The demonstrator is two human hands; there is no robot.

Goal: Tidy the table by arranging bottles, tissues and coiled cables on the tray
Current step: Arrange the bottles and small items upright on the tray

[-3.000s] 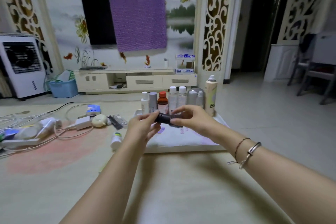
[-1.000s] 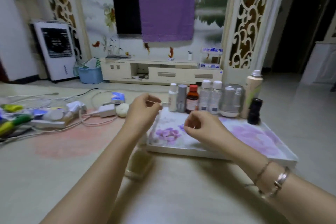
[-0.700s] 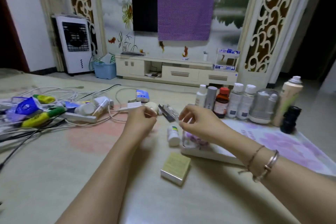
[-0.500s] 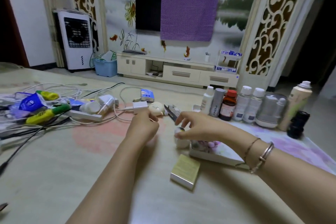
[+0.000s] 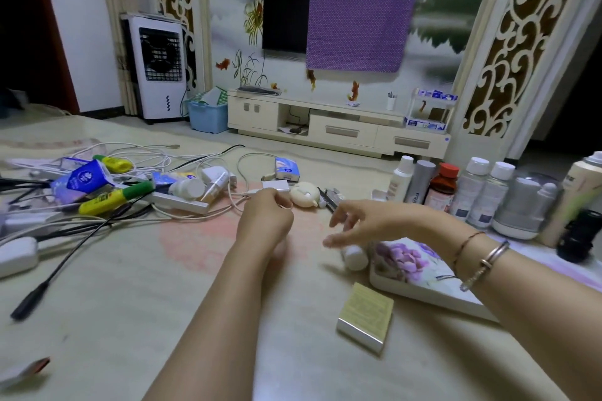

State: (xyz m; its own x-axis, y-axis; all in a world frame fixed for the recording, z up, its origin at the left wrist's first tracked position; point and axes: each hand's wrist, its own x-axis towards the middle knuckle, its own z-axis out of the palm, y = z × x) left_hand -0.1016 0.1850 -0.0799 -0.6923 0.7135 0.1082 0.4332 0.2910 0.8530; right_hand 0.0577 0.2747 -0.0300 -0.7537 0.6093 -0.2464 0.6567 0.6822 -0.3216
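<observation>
My left hand point(image 5: 265, 218) hovers over the table with its fingers curled, holding nothing I can see, close to a white charger point(image 5: 275, 185) and its cable. My right hand point(image 5: 365, 221), blurred, has its fingers stretched out just above a small white bottle point(image 5: 355, 257) beside the tray's left edge. The flower-printed tray point(image 5: 423, 295) carries a row of bottles point(image 5: 472, 187) along its back and a black bottle point(image 5: 576, 238) at the right. Blue tissue packs point(image 5: 81, 182) lie among tangled cables point(image 5: 156, 159) at the left.
A yellow box point(image 5: 365, 316) lies in front of the tray. Yellow-green tubes point(image 5: 110, 198), a power strip point(image 5: 179, 202), another tissue pack point(image 5: 286, 169) and a round cream object point(image 5: 303, 194) crowd the middle left. A black cable point(image 5: 65, 264) runs toward the near-left edge.
The black bottle both hands held three seconds ago now stands on the tray. My right hand moved left to the small white bottle, touched it, and now hovers over it with fingers spread.
</observation>
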